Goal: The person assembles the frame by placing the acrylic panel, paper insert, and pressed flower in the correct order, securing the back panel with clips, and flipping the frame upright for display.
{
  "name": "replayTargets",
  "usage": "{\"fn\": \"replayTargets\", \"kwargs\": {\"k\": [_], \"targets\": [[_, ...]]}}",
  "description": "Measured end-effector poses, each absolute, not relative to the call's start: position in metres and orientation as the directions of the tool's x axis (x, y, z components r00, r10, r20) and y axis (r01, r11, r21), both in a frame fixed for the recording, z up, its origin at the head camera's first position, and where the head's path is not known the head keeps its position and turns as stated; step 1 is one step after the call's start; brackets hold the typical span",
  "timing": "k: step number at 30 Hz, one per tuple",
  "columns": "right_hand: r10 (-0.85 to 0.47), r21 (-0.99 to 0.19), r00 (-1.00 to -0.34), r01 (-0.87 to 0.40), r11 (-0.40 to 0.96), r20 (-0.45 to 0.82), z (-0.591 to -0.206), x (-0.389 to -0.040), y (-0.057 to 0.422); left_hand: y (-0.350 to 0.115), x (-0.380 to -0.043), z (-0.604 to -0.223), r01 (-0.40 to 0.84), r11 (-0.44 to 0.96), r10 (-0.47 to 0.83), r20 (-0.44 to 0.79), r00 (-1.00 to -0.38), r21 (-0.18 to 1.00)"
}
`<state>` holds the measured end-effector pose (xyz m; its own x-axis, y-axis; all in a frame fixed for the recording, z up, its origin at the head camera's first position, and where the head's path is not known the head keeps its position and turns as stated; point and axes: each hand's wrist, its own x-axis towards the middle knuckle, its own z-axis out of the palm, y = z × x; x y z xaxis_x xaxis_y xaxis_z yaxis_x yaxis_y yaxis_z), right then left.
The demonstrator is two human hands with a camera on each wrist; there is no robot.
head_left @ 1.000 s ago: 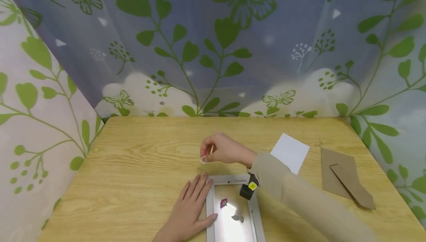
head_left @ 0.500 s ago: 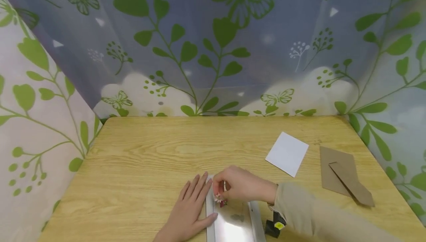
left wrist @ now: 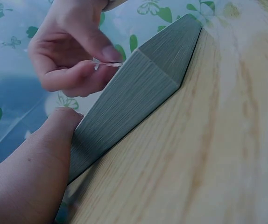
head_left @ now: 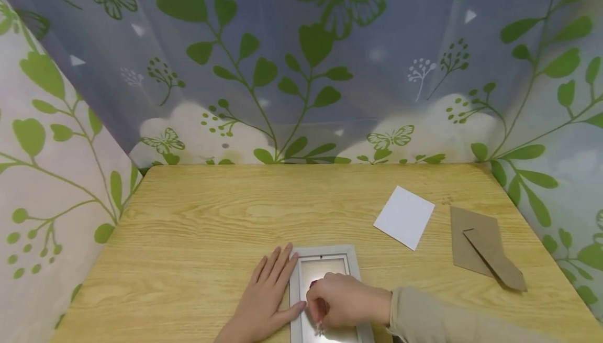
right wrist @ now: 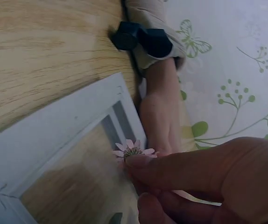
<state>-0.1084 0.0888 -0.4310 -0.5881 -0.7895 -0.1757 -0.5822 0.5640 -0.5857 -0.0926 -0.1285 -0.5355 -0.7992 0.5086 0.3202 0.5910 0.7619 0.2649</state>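
A light grey picture frame [head_left: 325, 251] lies on the table with its clear pane showing wood beneath. My left hand [head_left: 266, 296] rests along its left side, fingers straight and thumb touching the border. Over the lower part of the pane, my right hand [head_left: 348, 298] pinches a small flower with pale pink petals [right wrist: 133, 150] between thumb and fingertips. In the left wrist view, that flower [left wrist: 107, 64] is seen edge-on above the frame's side [left wrist: 120, 100]. A bit of a dark red flower [head_left: 313, 283] peeks out behind my right hand, which hides most of it.
A white square card [head_left: 404, 218] lies on the wooden table [head_left: 212, 217] to the right, beyond the frame. Farther right is a brown backing board [head_left: 476, 254] with its stand leg folded out. Patterned curtains [head_left: 264, 44] enclose the table's back and sides.
My right hand has carried the pale pink flower from beyond the frame's far edge toward me, over the lower pane. The left hand has stayed in place.
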Motion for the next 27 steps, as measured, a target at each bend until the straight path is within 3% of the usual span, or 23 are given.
{"fn": "replayTargets", "kwargs": {"k": [9,20,27], "targets": [[-0.771,-0.488,-0.613,-0.626,0.608,-0.173,-0.439,-0.101,0.084,-0.130,-0.093,-0.535,0.600,0.761,0.518,0.327,-0.791,0.245],[-0.786,-0.507,-0.605,-0.642,0.576,-0.126,-0.442,-0.104,0.089,-0.129,-0.093,-0.536,0.603,0.757,0.523,0.321,-0.790,0.251],[-0.764,-0.607,-0.626,-0.550,0.574,-0.155,-0.433,-0.117,0.099,-0.128,-0.093,-0.537,0.597,0.754,0.514,0.321,-0.796,0.274]]}}
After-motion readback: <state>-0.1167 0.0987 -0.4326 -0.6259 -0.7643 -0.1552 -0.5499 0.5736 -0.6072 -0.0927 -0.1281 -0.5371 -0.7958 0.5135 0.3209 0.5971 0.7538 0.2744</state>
